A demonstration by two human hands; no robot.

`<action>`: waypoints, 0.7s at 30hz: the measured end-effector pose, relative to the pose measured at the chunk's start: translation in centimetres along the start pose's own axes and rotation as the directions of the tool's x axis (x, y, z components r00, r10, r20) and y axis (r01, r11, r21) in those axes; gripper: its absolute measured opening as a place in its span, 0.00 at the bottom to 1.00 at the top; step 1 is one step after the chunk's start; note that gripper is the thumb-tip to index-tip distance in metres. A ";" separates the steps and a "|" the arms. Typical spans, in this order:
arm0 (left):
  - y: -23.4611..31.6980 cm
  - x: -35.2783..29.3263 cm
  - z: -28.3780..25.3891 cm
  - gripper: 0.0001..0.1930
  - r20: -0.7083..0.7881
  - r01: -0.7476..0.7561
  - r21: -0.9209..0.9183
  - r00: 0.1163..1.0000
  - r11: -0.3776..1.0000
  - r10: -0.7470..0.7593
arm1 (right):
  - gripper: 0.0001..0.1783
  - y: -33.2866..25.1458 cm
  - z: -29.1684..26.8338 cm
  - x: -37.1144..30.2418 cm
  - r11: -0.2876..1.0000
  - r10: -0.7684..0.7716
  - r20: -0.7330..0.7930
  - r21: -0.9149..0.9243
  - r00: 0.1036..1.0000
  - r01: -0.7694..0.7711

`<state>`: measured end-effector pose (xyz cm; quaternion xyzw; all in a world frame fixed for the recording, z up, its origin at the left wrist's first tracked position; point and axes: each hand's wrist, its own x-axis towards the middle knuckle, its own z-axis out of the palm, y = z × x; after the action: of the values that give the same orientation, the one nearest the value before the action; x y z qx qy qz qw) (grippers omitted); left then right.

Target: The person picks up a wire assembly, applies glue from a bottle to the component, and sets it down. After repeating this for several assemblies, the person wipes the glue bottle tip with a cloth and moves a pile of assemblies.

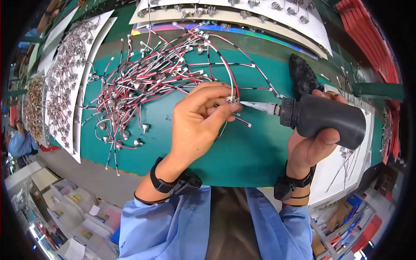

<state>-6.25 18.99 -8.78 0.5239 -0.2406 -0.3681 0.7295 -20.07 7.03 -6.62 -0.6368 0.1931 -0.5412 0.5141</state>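
Observation:
My left hand point(195, 117) pinches a small potentiometer point(232, 99) between thumb and fingers, over the green mat point(242, 160). Red and white wires point(227, 65) rise from it and arc away toward the back. A dark grey squeeze bottle point(331, 117) lies tilted nearly level in my right hand point(305, 147), fingers and thumb wrapped round its body. Its pale tapered nozzle point(262, 107) points left, the tip at or very close to the potentiometer; whether they touch, I cannot tell. A tangled heap of wired potentiometers point(138, 82) covers the mat to the left of my hands.
White boards with wired parts stand at the left point(65, 86) and right point(342, 177). Trays of potentiometers point(260, 17) line the back. A black cloth-like bundle point(302, 76) sits behind the bottle. Plastic bins point(82, 208) are at lower left, and another person's blue sleeve point(21, 143) shows far left.

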 end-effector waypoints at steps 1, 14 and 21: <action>0.0 0.0 0.0 0.10 0.011 -0.022 0.018 1.000 1.000 0.022 | 0.39 0.0 0.1 -0.1 1.000 0.008 0.006 -0.003 1.000 -0.008; 0.0 -0.2 0.5 0.10 0.028 -0.083 0.127 0.996 0.988 0.080 | 0.44 -0.2 0.4 -0.6 0.992 -0.045 -0.094 -0.124 0.995 0.033; -0.2 -0.1 0.6 0.10 0.007 -0.105 0.087 0.994 0.991 0.105 | 0.43 -0.2 0.0 -0.6 0.974 -0.087 -0.048 -0.216 0.995 0.075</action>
<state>-6.85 18.71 -8.78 0.5414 -0.2845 -0.3189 0.7241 -20.31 7.54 -6.77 -0.6801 0.2387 -0.5557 0.4144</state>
